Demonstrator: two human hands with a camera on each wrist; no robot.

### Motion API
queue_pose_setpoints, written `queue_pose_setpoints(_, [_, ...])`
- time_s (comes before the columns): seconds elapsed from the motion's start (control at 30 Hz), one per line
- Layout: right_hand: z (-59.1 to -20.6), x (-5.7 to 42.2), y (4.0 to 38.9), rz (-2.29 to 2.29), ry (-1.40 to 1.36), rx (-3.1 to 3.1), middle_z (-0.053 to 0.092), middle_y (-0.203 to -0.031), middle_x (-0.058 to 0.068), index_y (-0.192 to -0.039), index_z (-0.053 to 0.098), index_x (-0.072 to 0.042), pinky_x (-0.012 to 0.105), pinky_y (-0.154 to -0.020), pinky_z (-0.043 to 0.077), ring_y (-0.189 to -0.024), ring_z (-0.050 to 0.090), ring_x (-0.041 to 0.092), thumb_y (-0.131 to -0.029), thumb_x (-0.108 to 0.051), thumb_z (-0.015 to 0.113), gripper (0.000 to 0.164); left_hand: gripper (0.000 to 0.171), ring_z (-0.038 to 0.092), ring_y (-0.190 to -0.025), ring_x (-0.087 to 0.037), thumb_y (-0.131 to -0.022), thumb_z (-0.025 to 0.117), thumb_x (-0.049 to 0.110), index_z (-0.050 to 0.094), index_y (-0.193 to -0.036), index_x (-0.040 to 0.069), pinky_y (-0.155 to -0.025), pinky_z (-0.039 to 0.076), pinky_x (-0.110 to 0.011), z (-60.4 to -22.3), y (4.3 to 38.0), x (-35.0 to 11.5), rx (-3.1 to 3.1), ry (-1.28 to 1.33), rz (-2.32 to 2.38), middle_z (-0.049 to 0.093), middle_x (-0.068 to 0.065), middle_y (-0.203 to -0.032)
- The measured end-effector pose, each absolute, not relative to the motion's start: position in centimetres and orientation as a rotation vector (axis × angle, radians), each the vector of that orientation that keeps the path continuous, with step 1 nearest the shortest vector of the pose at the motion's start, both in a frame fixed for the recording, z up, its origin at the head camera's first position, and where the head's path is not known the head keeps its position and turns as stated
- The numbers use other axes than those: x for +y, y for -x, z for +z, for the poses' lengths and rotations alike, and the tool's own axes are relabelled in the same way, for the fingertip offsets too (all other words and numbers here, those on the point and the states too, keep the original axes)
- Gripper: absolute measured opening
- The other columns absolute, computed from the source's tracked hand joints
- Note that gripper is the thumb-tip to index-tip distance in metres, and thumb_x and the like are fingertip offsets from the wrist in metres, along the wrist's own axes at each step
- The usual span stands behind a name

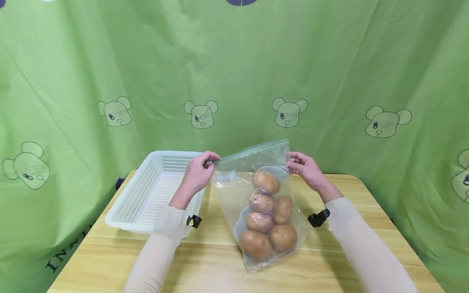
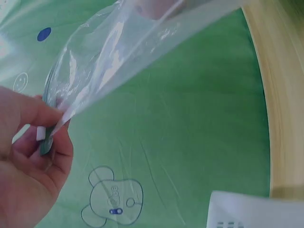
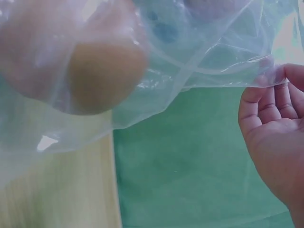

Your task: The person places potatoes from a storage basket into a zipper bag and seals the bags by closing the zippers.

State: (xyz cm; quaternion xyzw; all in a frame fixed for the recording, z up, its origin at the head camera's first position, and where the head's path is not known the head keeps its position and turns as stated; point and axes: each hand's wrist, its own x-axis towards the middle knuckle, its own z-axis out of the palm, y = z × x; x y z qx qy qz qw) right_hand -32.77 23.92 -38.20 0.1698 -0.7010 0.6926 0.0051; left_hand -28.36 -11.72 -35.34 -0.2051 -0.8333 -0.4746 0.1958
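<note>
A clear zip bag with a green-tinted zip strip along its top hangs over the table, tilted. Several smooth brown rounded items show through its plastic; I cannot tell their kind. Something pale blue shows around them, perhaps a tray; whether it lies inside the bag is unclear. My left hand pinches the bag's upper left corner at the zip end, where a small white slider shows in the left wrist view. With thumb and fingers, my right hand pinches the right edge below the zip.
To the left, a white perforated plastic basket stands on the wooden table, partly behind my left forearm. A green curtain with bear-head prints hangs around the table's back and sides.
</note>
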Motion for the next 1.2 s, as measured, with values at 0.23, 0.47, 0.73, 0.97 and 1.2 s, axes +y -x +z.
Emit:
queue_pose_setpoints(0.23, [-37.3,23.5,31.4,1.949,-0.560,-2.287,0.053,-0.078,-0.002,-0.104,0.058,-0.012,0.020,-0.064,0.049,-0.070,0.052,0.008,-0.096,-0.011,0.054,0.009,0.020,0.062,-0.083,-0.016,-0.082,0.065,-0.001,0.066,-0.100,0.006,-0.071,0.053,-0.027,-35.1,28.4,-10.7,-2.162,0.462,-1.506,0.068,-0.005,-0.096])
queue_pose_setpoints(0.47, [-37.2,23.5,30.7,1.812,-0.508,-2.286,0.055,-0.075,-0.003,-0.098,0.062,-0.004,0.020,-0.060,0.049,-0.066,0.052,0.008,-0.095,-0.015,0.057,0.013,0.021,0.063,-0.086,-0.021,-0.082,0.066,-0.003,0.063,-0.102,0.002,-0.074,0.053,-0.025,-35.1,28.6,-9.9,-2.044,0.408,-1.726,0.066,-0.009,-0.098])
queue_pose_setpoints(0.73, [-37.1,23.7,30.4,1.788,-0.519,-2.235,0.055,-0.071,0.000,-0.100,0.059,0.008,0.021,-0.054,0.048,-0.060,0.052,0.010,-0.094,-0.011,0.058,0.019,0.022,0.062,-0.097,-0.022,-0.084,0.062,-0.006,0.062,-0.104,0.002,-0.084,0.051,-0.026,-34.8,29.0,-9.8,-2.032,0.373,-1.804,0.063,-0.011,-0.102])
queue_pose_setpoints(0.97, [-36.5,24.0,29.8,1.790,-0.516,-2.172,0.054,-0.067,0.000,-0.096,0.061,0.008,0.019,-0.050,0.046,-0.056,0.051,0.008,-0.093,-0.010,0.059,0.018,0.025,0.062,-0.098,-0.022,-0.082,0.064,-0.008,0.061,-0.106,-0.001,-0.086,0.050,-0.025,-33.7,29.4,-9.8,-1.951,0.302,-1.865,0.065,-0.013,-0.104])
queue_pose_setpoints(1.2, [-36.5,23.9,29.6,1.875,-0.483,-2.042,0.055,-0.065,-0.002,-0.085,0.063,-0.006,0.018,-0.046,0.043,-0.051,0.050,0.008,-0.094,-0.007,0.057,0.011,0.024,0.065,-0.077,-0.015,-0.081,0.072,0.005,0.064,-0.102,-0.001,-0.071,0.054,-0.026,-33.9,29.9,-8.9,-1.891,0.078,-2.061,0.069,-0.015,-0.095])
